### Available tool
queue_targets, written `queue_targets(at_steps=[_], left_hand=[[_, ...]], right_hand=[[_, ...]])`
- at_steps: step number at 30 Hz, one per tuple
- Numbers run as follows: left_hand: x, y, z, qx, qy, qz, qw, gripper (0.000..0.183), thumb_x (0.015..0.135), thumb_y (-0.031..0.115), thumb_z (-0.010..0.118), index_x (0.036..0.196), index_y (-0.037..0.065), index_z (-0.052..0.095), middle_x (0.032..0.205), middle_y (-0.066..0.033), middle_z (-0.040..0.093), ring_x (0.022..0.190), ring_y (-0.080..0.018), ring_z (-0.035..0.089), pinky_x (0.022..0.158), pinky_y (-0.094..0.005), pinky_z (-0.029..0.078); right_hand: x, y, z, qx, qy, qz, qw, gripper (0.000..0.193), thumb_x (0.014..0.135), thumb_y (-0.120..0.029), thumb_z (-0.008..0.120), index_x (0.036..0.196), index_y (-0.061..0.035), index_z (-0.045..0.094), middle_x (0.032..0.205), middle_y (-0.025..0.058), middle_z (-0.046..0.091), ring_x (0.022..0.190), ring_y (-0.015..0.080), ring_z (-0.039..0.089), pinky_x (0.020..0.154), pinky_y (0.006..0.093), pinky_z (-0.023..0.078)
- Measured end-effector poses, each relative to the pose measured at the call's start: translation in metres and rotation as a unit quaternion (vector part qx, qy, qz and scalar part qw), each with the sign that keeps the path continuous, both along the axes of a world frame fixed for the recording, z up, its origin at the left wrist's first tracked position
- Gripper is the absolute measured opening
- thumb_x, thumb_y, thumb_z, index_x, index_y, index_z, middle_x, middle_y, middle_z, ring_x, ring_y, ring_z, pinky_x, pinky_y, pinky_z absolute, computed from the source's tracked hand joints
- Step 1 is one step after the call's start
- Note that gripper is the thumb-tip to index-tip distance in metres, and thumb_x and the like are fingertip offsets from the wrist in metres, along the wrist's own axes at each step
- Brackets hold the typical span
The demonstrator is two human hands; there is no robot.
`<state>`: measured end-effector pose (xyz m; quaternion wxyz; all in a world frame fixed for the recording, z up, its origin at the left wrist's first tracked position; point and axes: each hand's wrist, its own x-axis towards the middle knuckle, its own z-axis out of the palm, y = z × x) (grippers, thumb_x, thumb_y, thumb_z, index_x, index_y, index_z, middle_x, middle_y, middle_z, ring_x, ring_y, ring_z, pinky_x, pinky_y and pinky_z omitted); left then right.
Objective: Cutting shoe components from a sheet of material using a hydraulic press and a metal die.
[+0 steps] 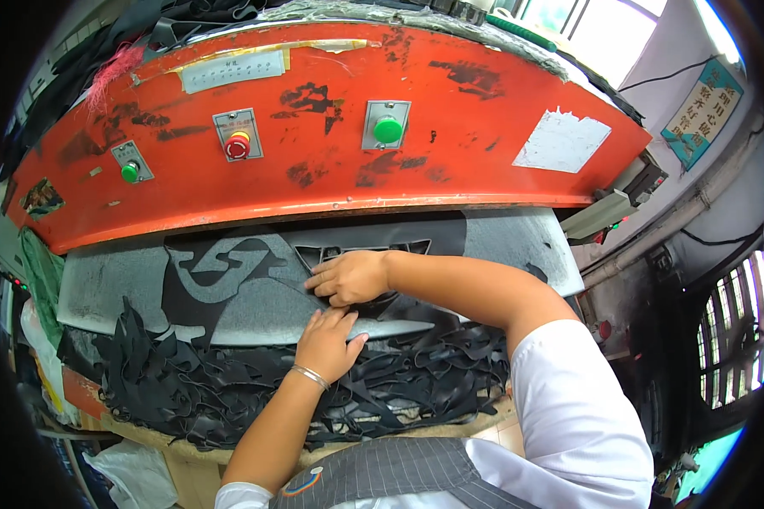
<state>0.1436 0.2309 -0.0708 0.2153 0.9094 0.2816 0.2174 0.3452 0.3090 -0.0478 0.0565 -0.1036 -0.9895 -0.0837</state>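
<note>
r. hand (350, 277) is laid half-curled over the dark frame (329, 253) on the black sheet (441, 231), mid pale board (518, 246), prob. for steadying, grip hidden, w/ l. hand (327, 343) rested loosely open at the near edge, nothing visibly held.

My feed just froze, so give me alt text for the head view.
The right hand is over a dark frame on black sheet material, left hand nearer the body; a red machine panel stands beyond, black scraps heaped nearer.
</note>
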Motion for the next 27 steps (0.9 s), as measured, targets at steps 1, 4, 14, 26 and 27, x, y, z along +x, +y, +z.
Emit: queue_targets(at_steps=[1, 4, 14, 26, 27], left_hand=[[0.001, -0.003, -0.011, 0.005, 0.034, 0.008, 0.999, 0.042, 0.083, 0.029, 0.068, 0.115, 0.002, 0.063, 0.123, -0.014, 0.059, 0.117, -0.0302, 0.054, 0.103, -0.0454, 0.04], [0.003, -0.009, -0.019, 0.05, 0.031, -0.004, 0.998, 0.05, 0.082, 0.029, 0.068, 0.124, 0.003, 0.058, 0.129, -0.0142, 0.054, 0.125, -0.0307, 0.048, 0.107, -0.0479, 0.036], [0.005, 0.007, -0.014, 0.036, -0.01, -0.005, 0.999, 0.042, 0.08, 0.027, 0.073, 0.113, 0.003, 0.066, 0.118, -0.0131, 0.063, 0.119, -0.0319, 0.054, 0.099, -0.0444, 0.042], [0.054, 0.073, -0.033, 0.01, -0.053, 0.156, 0.986, 0.04, 0.07, 0.026, 0.08, 0.101, 0.002, 0.071, 0.086, -0.009, 0.062, 0.088, -0.0284, 0.057, 0.081, -0.0395, 0.045], [0.058, 0.073, -0.036, -0.007, -0.089, 0.17, 0.981, 0.034, 0.07, 0.025, 0.08, 0.094, 0.003, 0.073, 0.084, -0.0084, 0.063, 0.086, -0.0277, 0.057, 0.081, -0.0389, 0.044]], right_hand=[[-0.003, -0.003, -0.011, -0.012, 0.018, 0.013, 1.0, 0.014, 0.076, -0.02, 0.06, 0.078, -0.0095, 0.069, 0.099, 0.0084, 0.065, 0.108, 0.0284, 0.059, 0.108, 0.043, 0.039], [0.008, -0.003, 0.001, -0.016, 0.071, 0.048, 0.996, 0.009, 0.073, -0.019, 0.062, 0.073, -0.0101, 0.064, 0.087, 0.0054, 0.063, 0.088, 0.028, 0.063, 0.106, 0.0428, 0.043], [0.155, -0.051, 0.138, 0.212, 0.118, -0.437, 0.866, 0.016, 0.075, -0.011, 0.067, 0.09, -0.0093, 0.067, 0.089, 0.0046, 0.064, 0.086, 0.0245, 0.062, 0.075, 0.0377, 0.053], [0.195, -0.033, -0.008, -0.135, 0.238, -0.624, 0.732, 0.025, 0.084, -0.029, 0.066, 0.091, -0.0055, 0.071, 0.093, 0.0174, 0.068, 0.092, 0.0367, 0.064, 0.082, 0.0441, 0.05], [0.2, -0.032, -0.012, -0.142, 0.235, -0.621, 0.734, 0.025, 0.084, -0.029, 0.065, 0.091, -0.0053, 0.071, 0.094, 0.0173, 0.068, 0.093, 0.0365, 0.064, 0.082, 0.0439, 0.05]])
